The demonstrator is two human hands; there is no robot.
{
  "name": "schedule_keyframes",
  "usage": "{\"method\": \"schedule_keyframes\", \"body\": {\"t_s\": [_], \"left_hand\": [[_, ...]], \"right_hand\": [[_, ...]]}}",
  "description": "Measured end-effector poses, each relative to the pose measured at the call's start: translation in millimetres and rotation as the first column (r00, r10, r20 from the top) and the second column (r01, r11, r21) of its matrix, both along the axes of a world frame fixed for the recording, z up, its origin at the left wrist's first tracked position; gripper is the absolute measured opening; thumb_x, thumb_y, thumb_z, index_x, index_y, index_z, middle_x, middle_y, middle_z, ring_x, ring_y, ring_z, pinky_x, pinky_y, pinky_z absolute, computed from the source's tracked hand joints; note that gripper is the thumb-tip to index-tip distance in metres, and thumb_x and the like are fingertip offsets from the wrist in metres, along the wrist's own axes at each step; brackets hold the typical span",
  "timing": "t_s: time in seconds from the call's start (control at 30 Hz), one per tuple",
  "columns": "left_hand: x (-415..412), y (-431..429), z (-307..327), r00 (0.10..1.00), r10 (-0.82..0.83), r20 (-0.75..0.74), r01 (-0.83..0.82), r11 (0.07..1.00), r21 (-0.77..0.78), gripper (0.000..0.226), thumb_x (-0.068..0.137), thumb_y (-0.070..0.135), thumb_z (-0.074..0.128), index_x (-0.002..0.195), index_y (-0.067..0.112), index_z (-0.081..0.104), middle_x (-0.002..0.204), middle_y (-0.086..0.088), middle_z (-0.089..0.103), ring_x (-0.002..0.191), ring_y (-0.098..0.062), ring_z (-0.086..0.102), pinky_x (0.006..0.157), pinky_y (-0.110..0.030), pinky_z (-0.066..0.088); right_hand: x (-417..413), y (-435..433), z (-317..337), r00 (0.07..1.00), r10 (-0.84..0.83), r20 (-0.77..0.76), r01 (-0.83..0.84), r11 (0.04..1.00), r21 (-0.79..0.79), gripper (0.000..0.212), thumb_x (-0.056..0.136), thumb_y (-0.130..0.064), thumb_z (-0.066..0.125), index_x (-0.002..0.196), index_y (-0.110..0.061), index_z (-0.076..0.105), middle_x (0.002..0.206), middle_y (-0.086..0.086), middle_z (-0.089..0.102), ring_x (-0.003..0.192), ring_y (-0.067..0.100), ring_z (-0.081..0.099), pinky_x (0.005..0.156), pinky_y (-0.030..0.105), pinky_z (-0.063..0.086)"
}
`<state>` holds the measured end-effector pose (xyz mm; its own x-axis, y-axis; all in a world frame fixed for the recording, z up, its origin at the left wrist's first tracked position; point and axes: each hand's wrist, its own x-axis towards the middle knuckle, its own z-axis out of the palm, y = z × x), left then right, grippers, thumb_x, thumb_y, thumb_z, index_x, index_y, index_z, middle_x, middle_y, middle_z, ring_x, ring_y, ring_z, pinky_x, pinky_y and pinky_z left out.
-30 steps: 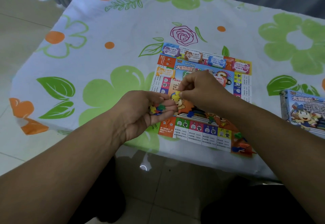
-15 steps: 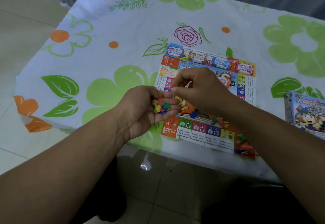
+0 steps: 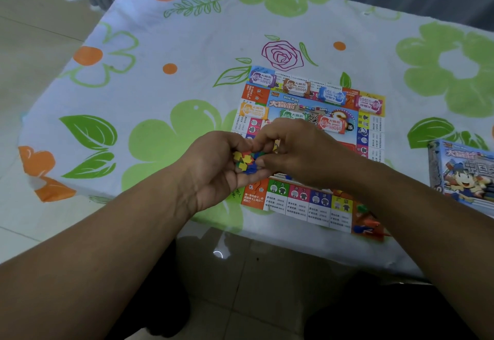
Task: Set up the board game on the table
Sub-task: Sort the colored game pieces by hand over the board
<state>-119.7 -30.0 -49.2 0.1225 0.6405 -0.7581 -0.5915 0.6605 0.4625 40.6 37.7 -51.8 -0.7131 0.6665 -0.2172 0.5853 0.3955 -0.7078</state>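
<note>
Head view, and it's all happening over the near-left part of the game board (image 3: 307, 200), which lies flat on the flowered tabletop (image 3: 160, 85). The left hand (image 3: 213, 171) is cupped palm-up, fingers curled round a heap of little plastic pieces (image 3: 244, 162) in yellow, blue, red and green. The right hand (image 3: 299, 152) sits right against it, fingers bent in, thumb on a blue one. It looks like a pinch on a single piece, though the fingertips hide the exact grip.

These pieces read as tiny, hard and feather-light, so no force is needed, but they're slick and easy to flick out of the palm. Best taken one at a time between thumb and forefinger, by the flat sides, with the cupped hand held level.

Paper money stacks (image 3: 263, 79) line the board's far edge and centre. A few loose pieces (image 3: 366, 223) lie on its near-right corner, and the game box (image 3: 465, 176) rests well off to the right.
</note>
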Motion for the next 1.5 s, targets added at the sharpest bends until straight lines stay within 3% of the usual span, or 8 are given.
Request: {"method": "schedule_keyframes", "body": {"t_s": [0.13,0.33,0.5,0.77,0.9,1.13,1.27,1.5], "left_hand": [[3.0,0.4,2.3,1.0,-0.005,-0.011,0.005,1.0,0.0,0.026,0.096,-0.002,0.041,0.106,-0.006,0.065,0.104,-0.018,0.074,0.097,-0.032,0.066,0.079,-0.041,0.061],[3.2,1.1,1.4,1.0,-0.02,-0.007,0.02,1.0,-0.001,0.033,0.096,-0.001,0.044,0.123,-0.008,0.062,0.115,-0.024,0.071,0.101,-0.035,0.071,0.075,-0.036,0.063],[5.0,0.6,0.8,0.998,-0.034,-0.051,0.035,0.999,0.008,0.025,0.091,-0.01,0.05,0.109,-0.008,0.068,0.113,-0.026,0.071,0.092,-0.035,0.074,0.076,-0.036,0.063],[9.4,1.6,0.2,0.992,-0.011,-0.125,0.016,0.999,0.04,0.026,0.087,-0.019,0.054,0.104,-0.008,0.069,0.101,-0.026,0.073,0.085,-0.034,0.075,0.065,-0.032,0.064],[9.6,0.9,-1.8,0.99,-0.023,-0.141,0.03,0.998,0.048,0.027,0.087,-0.017,0.057,0.11,-0.008,0.068,0.102,-0.027,0.073,0.086,-0.033,0.075,0.068,-0.032,0.064],[10.8,2.3,-0.8,0.992,0.001,-0.125,0.002,1.0,0.024,0.023,0.089,-0.014,0.057,0.109,-0.007,0.066,0.099,-0.026,0.073,0.088,-0.033,0.076,0.068,-0.035,0.064],[10.5,3.1,-1.2,0.994,0.002,-0.114,-0.002,1.0,-0.001,0.022,0.094,-0.006,0.057,0.113,-0.007,0.065,0.095,-0.022,0.074,0.088,-0.031,0.075,0.069,-0.035,0.064],[7.2,5.0,-3.8,0.994,-0.019,-0.104,0.014,0.999,-0.047,0.023,0.097,0.0,0.054,0.116,-0.006,0.064,0.095,-0.02,0.073,0.094,-0.033,0.074,0.076,-0.04,0.063]], "right_hand": [[4.1,1.9,-0.6,0.999,-0.03,-0.027,0.029,0.999,-0.013,0.015,0.088,-0.014,0.073,0.098,-0.025,0.072,0.086,-0.014,0.065,0.073,-0.005,0.059,0.069,0.027,0.05],[11.3,2.9,-2.2,0.998,-0.04,-0.042,0.042,0.999,0.031,0.016,0.089,-0.011,0.071,0.097,-0.025,0.071,0.082,-0.015,0.063,0.074,-0.001,0.059,0.067,0.028,0.05],[14.5,2.2,-1.7,0.999,-0.026,-0.032,0.027,0.998,0.054,0.009,0.089,-0.014,0.071,0.094,-0.022,0.071,0.083,-0.01,0.066,0.074,0.004,0.061,0.071,0.038,0.056],[16.4,4.2,2.2,0.994,-0.055,-0.094,0.052,0.998,-0.032,0.009,0.088,-0.013,0.074,0.097,-0.018,0.075,0.076,-0.006,0.066,0.065,0.001,0.057,0.063,0.024,0.05],[17.7,4.0,0.4,0.996,-0.062,-0.062,0.062,0.998,0.0,0.008,0.089,-0.013,0.072,0.093,-0.02,0.074,0.076,-0.006,0.066,0.063,0.0,0.055,0.062,0.028,0.048],[18.5,8.1,6.0,0.991,-0.135,0.022,0.136,0.99,-0.044,0.004,0.09,-0.013,0.069,0.087,-0.016,0.068,0.079,-0.007,0.065,0.062,-0.004,0.057,0.056,0.012,0.045],[29.3,21.0,4.5,0.953,-0.289,0.089,0.293,0.956,-0.033,0.005,0.089,-0.01,0.067,0.085,-0.012,0.068,0.075,-0.002,0.065,0.054,0.001,0.057,0.052,0.019,0.046],[35.0,27.9,-7.6,0.934,-0.262,0.243,0.265,0.964,0.018,0.008,0.09,-0.01,0.067,0.087,-0.016,0.07,0.082,-0.007,0.065,0.074,0.004,0.06,0.067,0.028,0.049]]}}
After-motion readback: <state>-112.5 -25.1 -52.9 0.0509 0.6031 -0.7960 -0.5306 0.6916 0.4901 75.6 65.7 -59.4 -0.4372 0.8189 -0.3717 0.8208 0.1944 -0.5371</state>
